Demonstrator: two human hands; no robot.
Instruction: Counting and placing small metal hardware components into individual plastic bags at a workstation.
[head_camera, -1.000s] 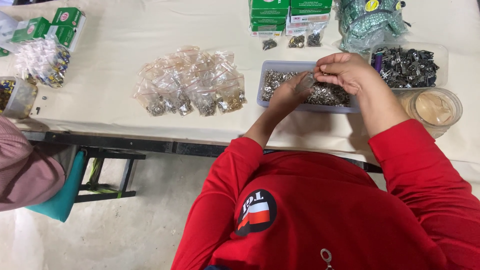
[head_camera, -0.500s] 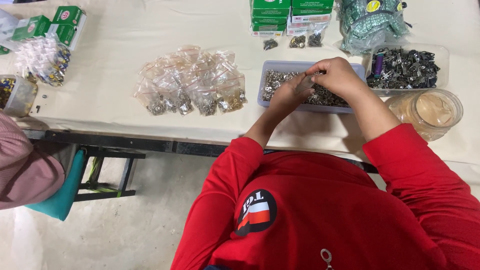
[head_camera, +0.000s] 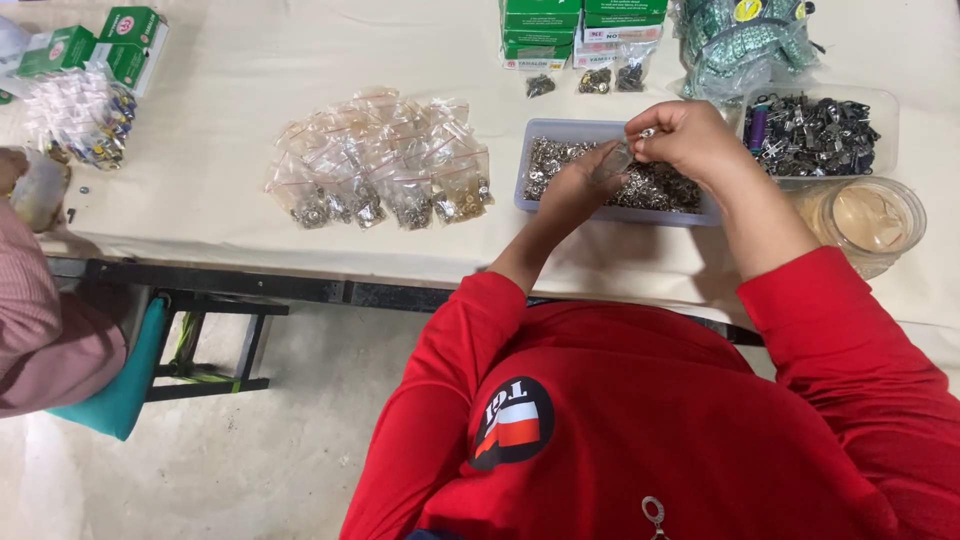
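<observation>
A shallow grey tray (head_camera: 528, 190) full of small silver metal pieces lies on the cream-covered table. Above it my left hand (head_camera: 577, 186) pinches a small clear plastic bag (head_camera: 614, 160). My right hand (head_camera: 688, 138) is closed beside it, gripping a small silver piece (head_camera: 647, 132) between its fingertips at the bag's top. Both arms are in red sleeves.
A heap of small filled clear bags (head_camera: 385, 165) lies left of the tray. Green boxes (head_camera: 580, 25) stand at the back. A clear tray of dark metal parts (head_camera: 822, 130) and a round clear tub (head_camera: 868, 220) sit right. Another person's sleeve (head_camera: 40, 330) is at far left.
Both hands have stayed over the grey tray. My right hand has lifted slightly and brought a silver piece to the top of the bag held by my left hand.
</observation>
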